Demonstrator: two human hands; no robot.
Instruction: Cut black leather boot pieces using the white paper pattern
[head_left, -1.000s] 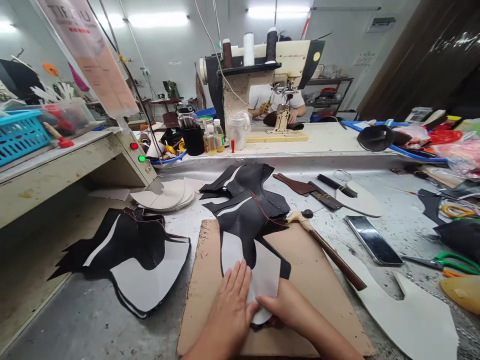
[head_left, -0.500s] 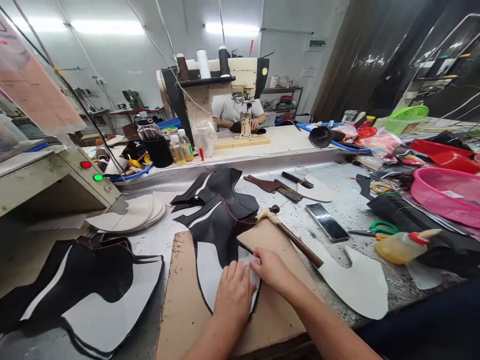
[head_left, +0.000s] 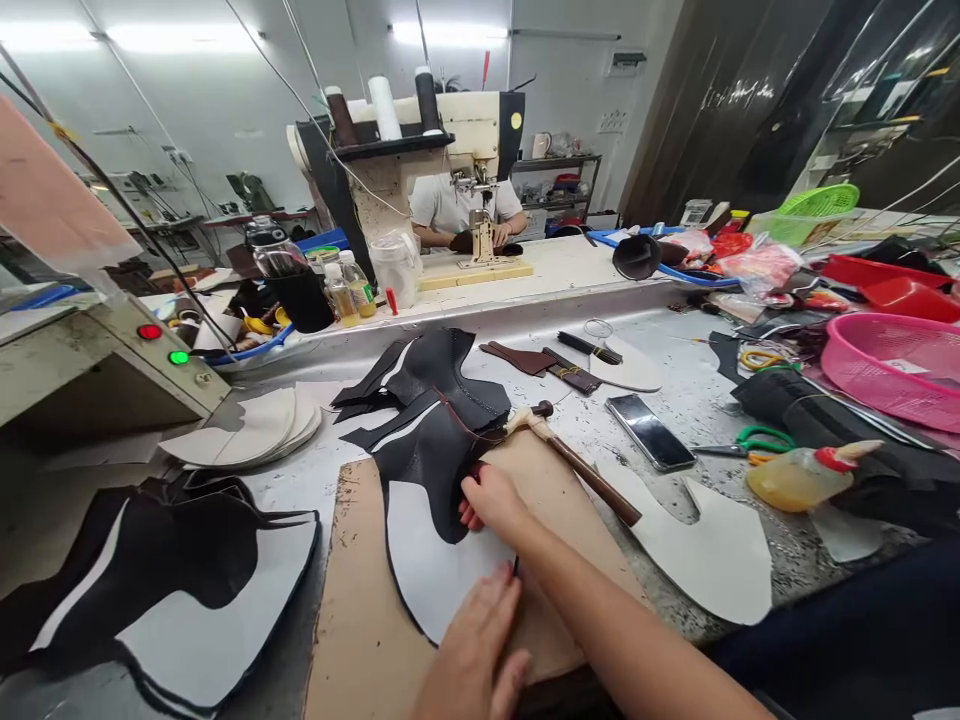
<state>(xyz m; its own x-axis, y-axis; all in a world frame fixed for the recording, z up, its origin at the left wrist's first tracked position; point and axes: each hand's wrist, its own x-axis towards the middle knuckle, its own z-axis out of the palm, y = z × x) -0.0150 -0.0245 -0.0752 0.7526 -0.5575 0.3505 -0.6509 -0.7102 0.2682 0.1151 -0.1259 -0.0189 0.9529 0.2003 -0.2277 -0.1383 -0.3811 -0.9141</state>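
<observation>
Left hand (head_left: 484, 635) is laid flat on a curved white-faced black leathery piece (head_left: 424, 555), apparently steadying it against a brown cardboard sheet (head_left: 349, 615); right hand (head_left: 495, 502) is curled at the piece's inner edge, pinch unclear.

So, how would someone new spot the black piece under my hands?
On the silvery metal bench lies a flat tan cardboard sheet. Partly on it lies the black piece with a curved, pale-grey panel. Unlike the similar black-and-pale pieces further left, it has your left hand and right hand on it.
</observation>
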